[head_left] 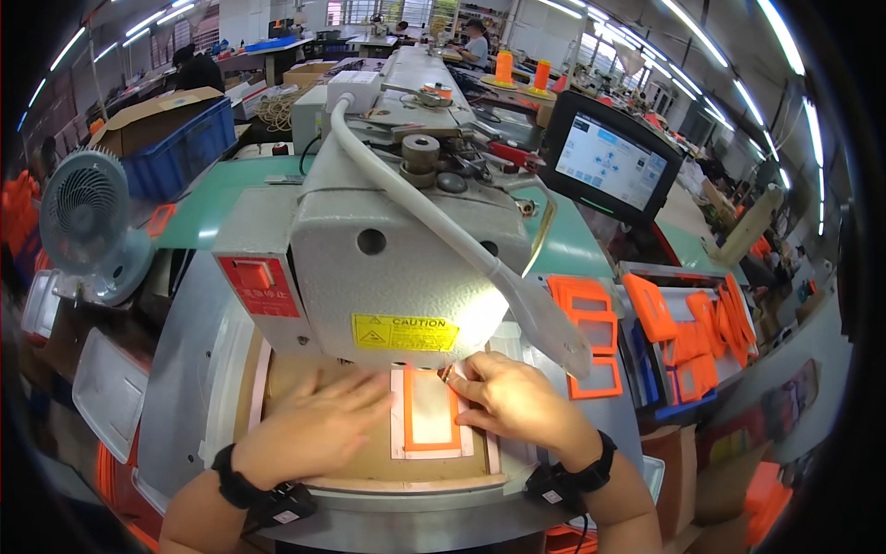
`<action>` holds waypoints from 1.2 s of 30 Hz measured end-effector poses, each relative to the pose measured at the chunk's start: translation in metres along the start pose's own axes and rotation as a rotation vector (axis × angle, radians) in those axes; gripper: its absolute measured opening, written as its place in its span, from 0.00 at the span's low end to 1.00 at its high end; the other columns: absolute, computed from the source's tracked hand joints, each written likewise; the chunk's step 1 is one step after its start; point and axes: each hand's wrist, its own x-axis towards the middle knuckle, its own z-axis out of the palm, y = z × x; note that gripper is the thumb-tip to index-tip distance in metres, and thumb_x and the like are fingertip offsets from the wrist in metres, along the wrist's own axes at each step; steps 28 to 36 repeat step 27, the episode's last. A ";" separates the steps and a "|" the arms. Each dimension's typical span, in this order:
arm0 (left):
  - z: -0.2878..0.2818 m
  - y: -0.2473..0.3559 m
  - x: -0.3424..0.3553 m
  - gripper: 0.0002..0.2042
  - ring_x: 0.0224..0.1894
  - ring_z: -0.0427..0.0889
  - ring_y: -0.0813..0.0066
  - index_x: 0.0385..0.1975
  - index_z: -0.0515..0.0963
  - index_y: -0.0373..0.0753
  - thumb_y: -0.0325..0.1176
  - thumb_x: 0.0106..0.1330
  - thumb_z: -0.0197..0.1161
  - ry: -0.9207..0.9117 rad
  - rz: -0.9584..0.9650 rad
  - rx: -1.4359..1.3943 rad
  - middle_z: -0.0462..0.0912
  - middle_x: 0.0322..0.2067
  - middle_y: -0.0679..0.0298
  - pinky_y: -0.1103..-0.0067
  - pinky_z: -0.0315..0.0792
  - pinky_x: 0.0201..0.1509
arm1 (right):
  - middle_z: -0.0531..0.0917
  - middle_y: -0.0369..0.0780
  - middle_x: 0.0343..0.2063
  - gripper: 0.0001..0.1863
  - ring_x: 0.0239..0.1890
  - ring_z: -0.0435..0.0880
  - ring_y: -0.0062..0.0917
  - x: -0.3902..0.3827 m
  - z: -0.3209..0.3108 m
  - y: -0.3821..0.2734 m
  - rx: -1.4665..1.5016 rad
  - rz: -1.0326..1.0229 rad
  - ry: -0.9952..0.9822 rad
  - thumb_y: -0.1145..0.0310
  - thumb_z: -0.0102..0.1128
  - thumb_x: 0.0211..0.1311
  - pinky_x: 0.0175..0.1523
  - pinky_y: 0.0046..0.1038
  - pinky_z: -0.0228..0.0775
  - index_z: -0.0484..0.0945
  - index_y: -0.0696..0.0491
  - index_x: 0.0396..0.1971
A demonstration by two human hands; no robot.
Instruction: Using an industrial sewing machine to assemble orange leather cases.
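An orange rectangular frame (432, 448) with a pale panel inside lies on a white-edged backing (398, 439) under the sewing machine head (392, 249). My left hand (318, 427) is open and palm down, its fingers stretched toward the frame's left side and slightly blurred. Above the frame's upper right corner, my right hand (519, 399) has its fingers bent together on a small dark, shiny thing (446, 375), mostly hidden by the fingers. Its lower fingers come close to the frame's right edge. Brown board (360, 466) bordered by pale strips surrounds the backing.
Orange frames (593, 377) lie stacked on the right, beside a tray of orange pieces (683, 343). A touchscreen (609, 159) stands behind them. At left are a fan (88, 217), a blue crate (180, 148) and a white tray (109, 392). A grey hose (415, 203) crosses the machine head.
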 end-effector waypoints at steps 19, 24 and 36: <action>-0.016 0.053 -0.004 0.16 0.56 0.74 0.50 0.48 0.78 0.34 0.27 0.60 0.56 0.043 0.105 -0.116 0.77 0.49 0.48 0.48 0.55 0.69 | 0.74 0.45 0.43 0.32 0.47 0.75 0.36 -0.003 0.005 -0.025 -0.212 0.004 -0.150 0.56 0.69 0.48 0.49 0.33 0.75 0.77 0.65 0.47; -0.014 0.047 -0.002 0.16 0.56 0.74 0.50 0.49 0.78 0.38 0.28 0.60 0.58 -0.048 0.045 -0.286 0.77 0.51 0.46 0.49 0.56 0.69 | 0.74 0.45 0.40 0.28 0.48 0.76 0.37 0.005 -0.004 -0.024 -0.156 -0.027 -0.194 0.56 0.69 0.47 0.49 0.34 0.73 0.78 0.64 0.43; 0.010 0.019 -0.001 0.25 0.59 0.73 0.61 0.58 0.75 0.47 0.34 0.56 0.65 -0.208 0.169 -0.313 0.73 0.55 0.56 0.44 0.55 0.67 | 0.74 0.45 0.41 0.31 0.48 0.76 0.38 -0.003 0.003 -0.013 -0.134 -0.021 -0.129 0.55 0.70 0.47 0.50 0.36 0.72 0.77 0.63 0.46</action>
